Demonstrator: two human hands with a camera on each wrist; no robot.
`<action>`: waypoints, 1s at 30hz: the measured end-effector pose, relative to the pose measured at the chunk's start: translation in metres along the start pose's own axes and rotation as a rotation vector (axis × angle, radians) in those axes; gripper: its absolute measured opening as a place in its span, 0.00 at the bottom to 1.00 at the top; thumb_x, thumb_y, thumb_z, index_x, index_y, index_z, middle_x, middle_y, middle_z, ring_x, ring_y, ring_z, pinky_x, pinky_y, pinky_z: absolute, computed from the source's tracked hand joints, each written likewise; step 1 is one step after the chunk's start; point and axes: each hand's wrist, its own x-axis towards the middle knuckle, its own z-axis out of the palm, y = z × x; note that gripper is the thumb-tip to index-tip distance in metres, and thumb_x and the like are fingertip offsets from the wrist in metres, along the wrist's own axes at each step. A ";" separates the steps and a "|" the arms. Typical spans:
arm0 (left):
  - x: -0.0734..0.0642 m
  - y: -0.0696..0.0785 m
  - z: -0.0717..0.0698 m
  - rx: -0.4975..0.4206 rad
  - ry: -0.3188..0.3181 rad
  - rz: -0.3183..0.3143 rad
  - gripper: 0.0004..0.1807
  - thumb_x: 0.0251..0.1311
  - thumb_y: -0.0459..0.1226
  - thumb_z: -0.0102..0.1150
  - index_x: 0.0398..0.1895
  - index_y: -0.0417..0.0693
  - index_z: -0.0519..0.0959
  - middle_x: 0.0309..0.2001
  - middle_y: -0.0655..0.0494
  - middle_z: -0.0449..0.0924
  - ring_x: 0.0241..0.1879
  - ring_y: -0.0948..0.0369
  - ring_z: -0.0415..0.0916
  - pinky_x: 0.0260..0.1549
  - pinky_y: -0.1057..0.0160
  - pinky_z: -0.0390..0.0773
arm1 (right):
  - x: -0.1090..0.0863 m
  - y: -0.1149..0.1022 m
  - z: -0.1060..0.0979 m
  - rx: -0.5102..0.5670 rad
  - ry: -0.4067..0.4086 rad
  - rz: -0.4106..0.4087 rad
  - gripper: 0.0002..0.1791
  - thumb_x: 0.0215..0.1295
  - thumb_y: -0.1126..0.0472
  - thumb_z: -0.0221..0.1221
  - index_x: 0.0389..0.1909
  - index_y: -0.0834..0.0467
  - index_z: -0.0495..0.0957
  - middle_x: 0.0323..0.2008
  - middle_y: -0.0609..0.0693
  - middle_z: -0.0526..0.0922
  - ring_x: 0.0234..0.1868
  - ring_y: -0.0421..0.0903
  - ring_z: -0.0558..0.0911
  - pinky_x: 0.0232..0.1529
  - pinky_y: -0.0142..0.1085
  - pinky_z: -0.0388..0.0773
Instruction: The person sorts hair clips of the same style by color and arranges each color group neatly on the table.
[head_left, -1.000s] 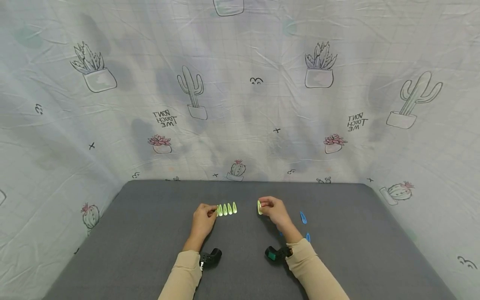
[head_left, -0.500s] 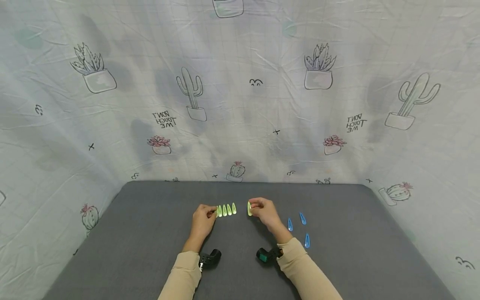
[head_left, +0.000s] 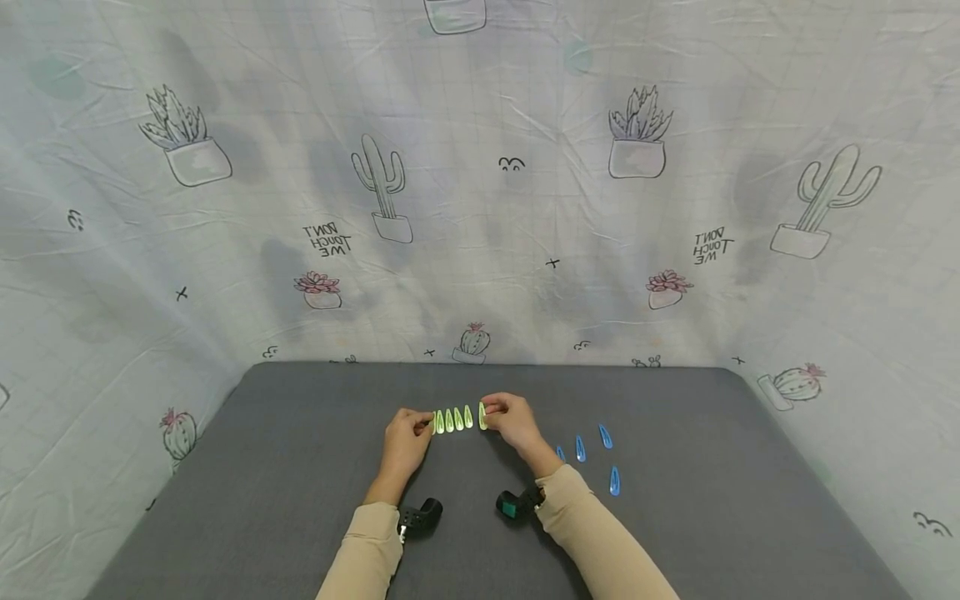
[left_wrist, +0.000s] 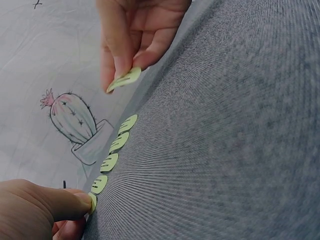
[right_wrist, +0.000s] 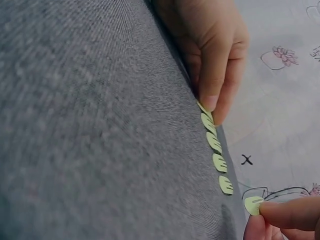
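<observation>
A row of several light-green snap hair clips (head_left: 453,418) lies near the far edge of the grey table (head_left: 300,467). My left hand (head_left: 429,422) is curled at the row's left end, its fingertips (right_wrist: 212,102) pinching the end clip (left_wrist: 93,202). My right hand (head_left: 489,412) pinches one more green clip (head_left: 482,415) just off the row's right end. The left wrist view shows this clip (left_wrist: 124,80) raised a little above the cloth, and it also shows in the right wrist view (right_wrist: 254,205). The row (left_wrist: 115,150) runs between the two hands.
Several blue hair clips (head_left: 580,447) lie scattered on the table right of my right wrist. A cactus-print sheet (head_left: 480,208) hangs behind the table and at both sides. Beige sleeves and black wrist cameras (head_left: 420,517) sit near the front.
My right hand has carried the green clip leftwards, from well apart to right beside the row's right end. My left hand has stayed on the left end clip.
</observation>
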 end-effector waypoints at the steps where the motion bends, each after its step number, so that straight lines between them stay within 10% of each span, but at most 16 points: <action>1: 0.000 0.000 0.000 0.002 0.002 0.000 0.11 0.57 0.30 0.61 0.43 0.38 0.84 0.37 0.47 0.75 0.35 0.56 0.75 0.36 0.57 0.77 | 0.001 0.000 0.001 -0.007 0.002 0.000 0.16 0.55 0.74 0.60 0.47 0.69 0.79 0.32 0.58 0.80 0.30 0.42 0.79 0.34 0.37 0.81; 30: -0.001 0.000 0.000 -0.004 0.006 0.003 0.11 0.57 0.30 0.61 0.43 0.38 0.84 0.37 0.47 0.75 0.35 0.55 0.75 0.37 0.57 0.77 | 0.012 0.002 0.014 -0.299 0.071 -0.006 0.12 0.55 0.69 0.61 0.42 0.63 0.83 0.29 0.52 0.83 0.29 0.43 0.78 0.29 0.34 0.74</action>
